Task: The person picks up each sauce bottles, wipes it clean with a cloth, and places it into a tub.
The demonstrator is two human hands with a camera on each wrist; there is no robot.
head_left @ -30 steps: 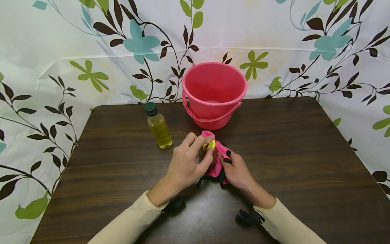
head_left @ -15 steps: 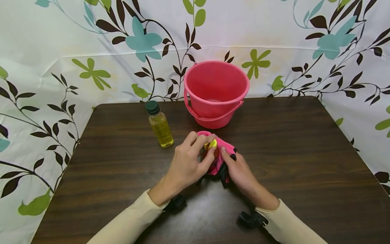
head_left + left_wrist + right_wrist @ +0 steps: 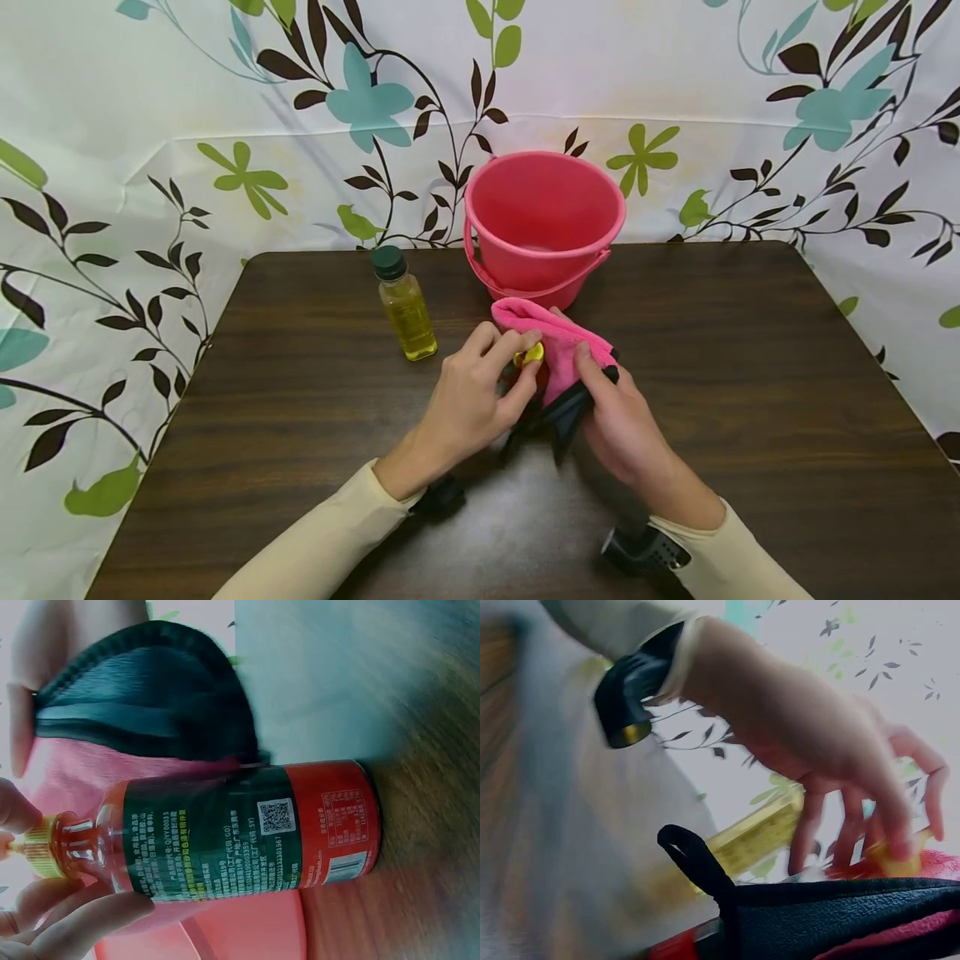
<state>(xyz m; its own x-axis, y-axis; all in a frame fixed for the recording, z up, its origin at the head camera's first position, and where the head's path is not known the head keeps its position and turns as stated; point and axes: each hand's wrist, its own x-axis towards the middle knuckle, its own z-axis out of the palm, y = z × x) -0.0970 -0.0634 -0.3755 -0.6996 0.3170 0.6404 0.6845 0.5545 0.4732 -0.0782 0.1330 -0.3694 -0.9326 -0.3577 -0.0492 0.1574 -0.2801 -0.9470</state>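
Observation:
My left hand [image 3: 468, 400] pinches the yellow cap [image 3: 531, 354] of a sauce bottle [image 3: 202, 840]. The bottle is red with a dark green label and a QR code; in the left wrist view it stands with its base at the wooden table. Gripped in my right hand [image 3: 622, 425] is a pink cloth [image 3: 558, 342] with black edging and a dark, leathery side. The cloth lies along the bottle's far right side. A black loop [image 3: 686, 855] on it shows in the right wrist view. Left fingers and the cloth cover most of the bottle in the head view.
Behind the hands stands a pink bucket [image 3: 543, 221] with its handle lowered at the front. To its left is a bottle of yellow oil [image 3: 408, 317] with a green cap. A floral curtain [image 3: 247, 92] hangs behind the dark wooden table [image 3: 750, 375].
My right hand has drawn the cloth up and to the right, spreading it wider beside the bottle. My left hand keeps its pinch on the cap. The head view has shifted slightly.

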